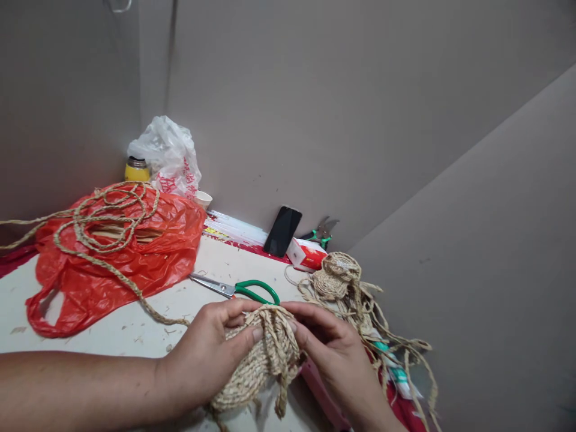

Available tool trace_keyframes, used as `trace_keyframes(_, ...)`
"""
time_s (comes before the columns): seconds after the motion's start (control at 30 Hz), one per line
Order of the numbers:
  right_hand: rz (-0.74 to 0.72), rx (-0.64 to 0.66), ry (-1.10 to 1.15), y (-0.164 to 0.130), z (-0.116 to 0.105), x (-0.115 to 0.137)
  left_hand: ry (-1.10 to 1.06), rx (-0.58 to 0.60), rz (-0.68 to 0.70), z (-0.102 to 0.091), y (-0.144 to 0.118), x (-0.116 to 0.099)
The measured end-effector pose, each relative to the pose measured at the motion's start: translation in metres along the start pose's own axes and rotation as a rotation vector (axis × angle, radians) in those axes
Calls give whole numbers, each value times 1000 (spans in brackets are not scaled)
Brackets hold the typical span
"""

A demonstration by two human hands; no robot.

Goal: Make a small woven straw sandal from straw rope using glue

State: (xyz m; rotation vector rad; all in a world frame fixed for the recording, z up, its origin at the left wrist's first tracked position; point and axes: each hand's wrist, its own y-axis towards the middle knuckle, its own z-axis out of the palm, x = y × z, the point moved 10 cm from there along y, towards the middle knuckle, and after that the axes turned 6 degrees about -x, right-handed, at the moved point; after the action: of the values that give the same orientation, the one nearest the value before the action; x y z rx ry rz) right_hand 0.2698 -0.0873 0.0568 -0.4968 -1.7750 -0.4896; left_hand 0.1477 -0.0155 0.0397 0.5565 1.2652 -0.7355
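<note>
Between my hands is a woven straw piece [245, 375] made of braided cord, with a loose braid end hanging down its front. My left hand [211, 345] grips its left upper edge, thumb on the near face. My right hand [330, 345] pinches the upper right edge with thumb and fingers. Just behind the piece lie scissors [256, 290] with green handles, blades pointing left. A long braided straw cord [119, 273] runs from the left hand's side back to loose coils on a red plastic bag [175, 255].
More woven straw pieces [337, 276] with trailing cords lie at the right. Along the wall are a phone [282, 231], pruning shears [324, 231], a red and white box [310, 255], a paper cup [203, 199], a white plastic bag [173, 150] and a yellow bottle [137, 171]. Scraps litter the white tabletop [148, 351].
</note>
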Motion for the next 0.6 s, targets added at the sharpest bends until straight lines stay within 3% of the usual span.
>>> trace_keyframes(0.1,-129,24,-101,-1,0,14,-52,51,-12,4,1,1)
trace_keyframes(0.27,-303,196,-194,-5,14,29,29,78,-67,6,-1,7)
trace_keyframes(0.5,-312,226,-173,-3,20,29,92,135,-96,12,-4,11)
trace_keyframes(0.6,-282,211,-186,-5,22,25,160,148,-30,14,-5,6)
